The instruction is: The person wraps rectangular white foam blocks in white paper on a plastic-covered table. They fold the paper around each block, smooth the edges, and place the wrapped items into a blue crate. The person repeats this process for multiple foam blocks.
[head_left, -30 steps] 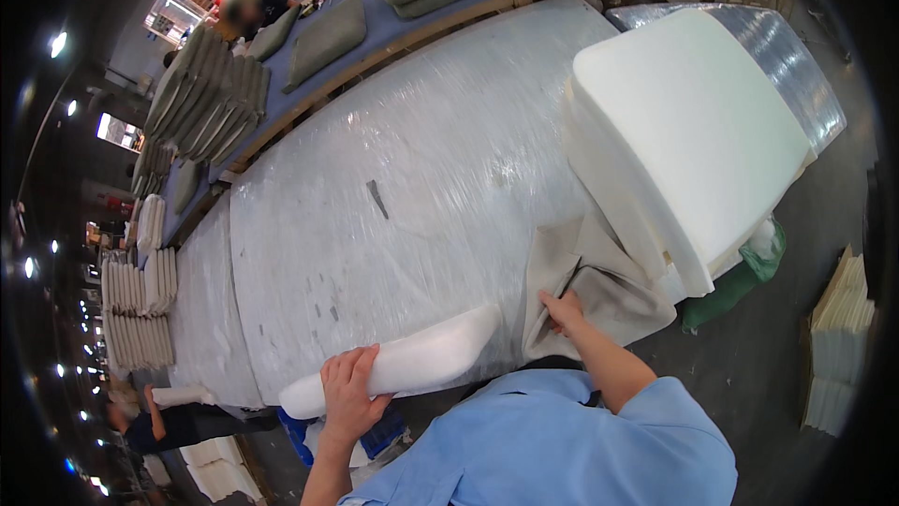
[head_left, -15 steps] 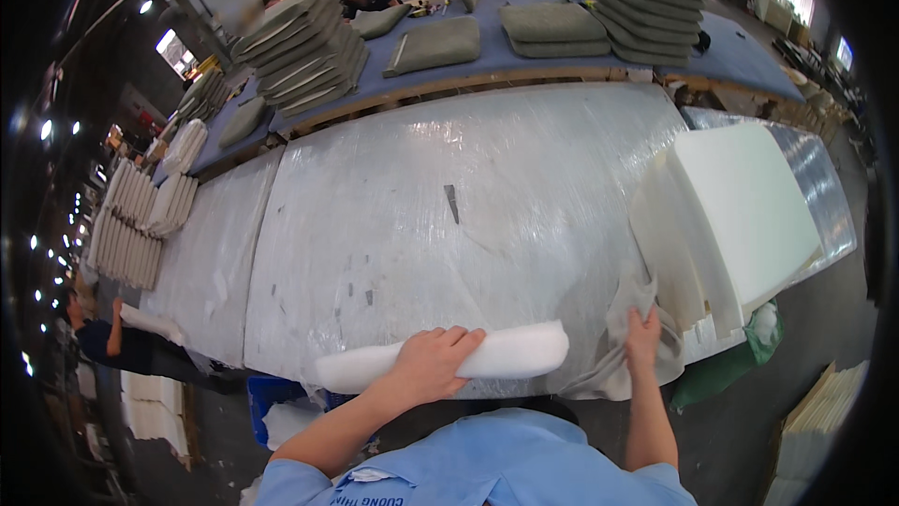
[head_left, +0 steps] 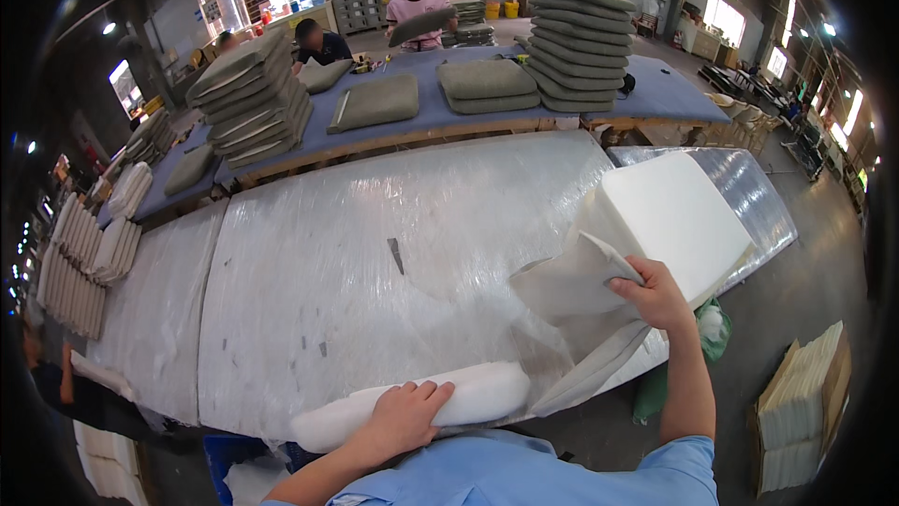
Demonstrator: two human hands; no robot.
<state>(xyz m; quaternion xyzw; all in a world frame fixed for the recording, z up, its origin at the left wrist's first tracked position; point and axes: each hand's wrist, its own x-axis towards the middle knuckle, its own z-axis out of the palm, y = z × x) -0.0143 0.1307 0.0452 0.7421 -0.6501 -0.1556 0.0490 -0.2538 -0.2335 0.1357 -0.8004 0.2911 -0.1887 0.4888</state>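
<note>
My left hand (head_left: 408, 418) is closed over a rolled piece of white padding (head_left: 487, 391) at the near edge of the plastic-covered table (head_left: 309, 272). Pinched in my right hand (head_left: 654, 293) is a piece of grey cloth (head_left: 581, 283), held up by its edge. The cloth spreads leftward from my fingers, and its lower part hangs down to the table beside the end of the roll. Just beyond my right hand is a thick white block of foam or stacked padding (head_left: 670, 211), partly covered by the cloth and hand.
Across a blue table (head_left: 421, 85) lie green-grey cushions (head_left: 375, 103), with tall cushion stacks (head_left: 581, 52) at both sides. A person in pink (head_left: 419, 14) holds a cushion there. White sheets (head_left: 805, 403) are stacked at right; a green bag (head_left: 653, 394) and blue crate (head_left: 229, 454) sit below the table.
My right hand has risen and moved away from me, lifting the grey cloth off the table and spreading it. My left hand stays on the roll. The view has tilted up.
</note>
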